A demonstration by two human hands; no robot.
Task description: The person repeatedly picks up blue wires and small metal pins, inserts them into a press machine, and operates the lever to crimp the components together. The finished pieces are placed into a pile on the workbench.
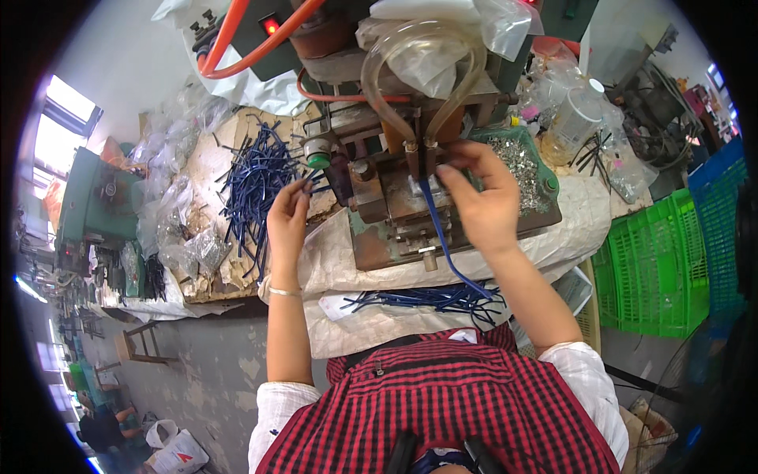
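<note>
My right hand (pixel 488 204) is at the tooling of a small bench press (pixel 387 197), thumb and fingers bent but apart beside the guide. One blue strip (pixel 437 229) runs from under the tooling toward the front, close to the right thumb and apparently not gripped by it. My left hand (pixel 287 225) is left of the press, thumb and fingertips pinched together at the edge of a loose pile of dark blue strips (pixel 257 189). What lies between those fingertips is too small to make out. Several more blue strips (pixel 430 300) lie on the cloth before me.
A green tray of small metal pieces (pixel 517 166) sits right of the tooling. Clear curved tubes (pixel 422 35) and orange hoses (pixel 260 55) hang above. Plastic bags (pixel 178 197) lie at the left; a clear jar (pixel 575 118) and green crate (pixel 655 268) are at the right.
</note>
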